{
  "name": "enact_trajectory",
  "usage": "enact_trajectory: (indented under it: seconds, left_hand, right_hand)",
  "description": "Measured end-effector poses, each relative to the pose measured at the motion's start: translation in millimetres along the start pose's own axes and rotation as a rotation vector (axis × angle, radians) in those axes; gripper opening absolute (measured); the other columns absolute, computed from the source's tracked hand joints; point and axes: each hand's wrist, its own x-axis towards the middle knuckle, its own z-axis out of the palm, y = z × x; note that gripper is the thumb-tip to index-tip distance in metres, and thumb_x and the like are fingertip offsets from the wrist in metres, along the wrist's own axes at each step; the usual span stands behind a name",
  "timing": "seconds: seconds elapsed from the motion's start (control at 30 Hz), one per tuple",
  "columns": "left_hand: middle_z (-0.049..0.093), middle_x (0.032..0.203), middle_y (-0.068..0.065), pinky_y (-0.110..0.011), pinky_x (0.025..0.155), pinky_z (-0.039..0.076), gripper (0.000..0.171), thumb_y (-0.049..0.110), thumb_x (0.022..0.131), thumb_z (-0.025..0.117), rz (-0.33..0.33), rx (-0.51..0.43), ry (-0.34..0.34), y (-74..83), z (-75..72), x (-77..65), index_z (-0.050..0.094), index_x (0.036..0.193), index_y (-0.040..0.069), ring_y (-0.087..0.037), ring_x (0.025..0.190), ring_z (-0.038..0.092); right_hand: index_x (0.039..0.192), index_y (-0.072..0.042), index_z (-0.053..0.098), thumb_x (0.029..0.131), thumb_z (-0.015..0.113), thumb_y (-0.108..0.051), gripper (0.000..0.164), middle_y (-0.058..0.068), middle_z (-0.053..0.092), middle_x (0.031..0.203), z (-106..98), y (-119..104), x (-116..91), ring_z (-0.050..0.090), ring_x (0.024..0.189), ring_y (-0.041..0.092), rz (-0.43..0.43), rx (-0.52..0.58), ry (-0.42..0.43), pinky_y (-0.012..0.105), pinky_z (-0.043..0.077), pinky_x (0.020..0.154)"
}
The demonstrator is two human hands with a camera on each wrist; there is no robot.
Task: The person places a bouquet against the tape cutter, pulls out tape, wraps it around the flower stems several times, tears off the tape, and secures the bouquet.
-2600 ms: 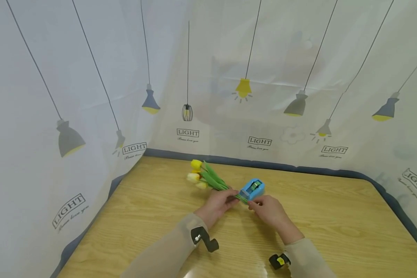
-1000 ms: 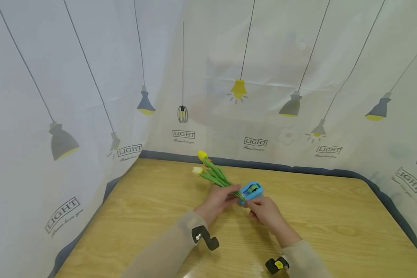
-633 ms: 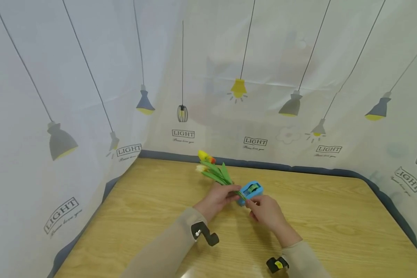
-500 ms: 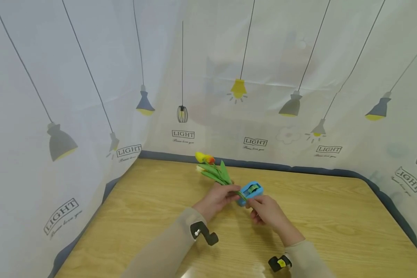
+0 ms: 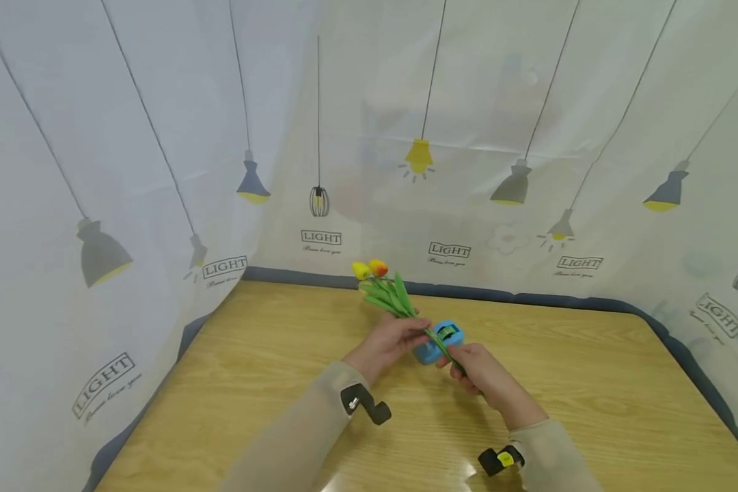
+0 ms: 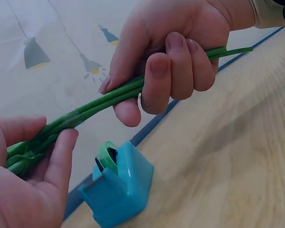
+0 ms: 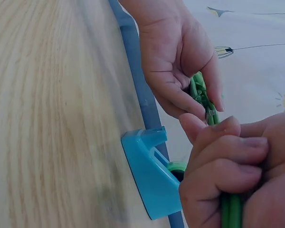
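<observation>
Head view: tulip bunch (image 5: 398, 298), held over the bench (image 5: 252, 383); long axis ran diagonally, blooms (image 5: 378, 268) far left, stems (image 5: 438, 339) near right. Left hand (image 5: 392, 340) pinched nearer the blooms; right hand (image 5: 482, 372) curled round lower stems. Blue tape dispenser (image 5: 428, 353) stood just beside.
</observation>
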Motion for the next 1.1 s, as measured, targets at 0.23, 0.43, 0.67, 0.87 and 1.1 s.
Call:
enact_trajectory:
  seconds: [0.23,0.43,0.67,0.87,1.1]
  left_hand:
    - [0.074,0.099,-0.007,-0.024,0.075,0.065,0.010,0.007,0.099,0.075,-0.012,0.058,0.077,6.2,13.7,5.1,0.067,0.095,0.012,-0.016,0.086,0.075]
    - [0.077,0.092,-0.004,-0.023,0.070,0.063,0.011,0.005,0.097,0.077,-0.006,0.097,0.146,4.7,15.4,2.9,0.067,0.096,0.010,-0.012,0.080,0.074]
    - [0.074,0.085,0.001,-0.022,0.070,0.063,0.016,-0.001,0.097,0.074,0.018,0.107,0.118,1.7,12.7,6.7,0.066,0.093,0.012,-0.011,0.080,0.074]
    - [0.073,0.086,0.000,-0.023,0.073,0.064,0.015,0.000,0.099,0.072,0.016,0.063,0.104,0.6,13.7,9.7,0.063,0.095,0.011,-0.011,0.080,0.073]
    - [0.071,0.093,-0.003,-0.026,0.084,0.065,0.016,-0.001,0.101,0.069,0.053,0.008,0.040,0.8,23.5,15.2,0.061,0.101,0.013,-0.014,0.087,0.073]
  right_hand:
    - [0.116,0.006,0.071,0.115,0.044,-0.029,0.044,-0.003,0.050,0.067,-2.5,-3.4,-2.0,0.029,0.050,0.007,0.000,-0.042,0.133,0.019,0.027,0.045]
    - [0.120,0.006,0.071,0.114,0.050,-0.025,0.038,0.001,0.059,0.071,6.4,-1.4,-1.3,0.047,0.058,0.010,-0.006,-0.052,0.139,0.023,0.041,0.053]
    - [0.123,0.009,0.065,0.116,0.039,-0.034,0.050,-0.002,0.064,0.071,-5.4,3.2,0.9,0.058,0.059,0.007,0.005,0.049,-0.086,0.022,0.048,0.055]
    - [0.116,0.003,0.068,0.117,0.038,-0.035,0.048,-0.008,0.052,0.064,-19.2,3.0,-0.2,0.038,0.049,0.003,-0.003,0.086,-0.128,0.019,0.035,0.048]
    - [0.111,-0.001,0.070,0.117,0.039,-0.031,0.043,-0.008,0.049,0.065,-26.3,-2.4,-3.9,0.032,0.048,0.005,-0.013,0.101,-0.040,0.021,0.030,0.048]
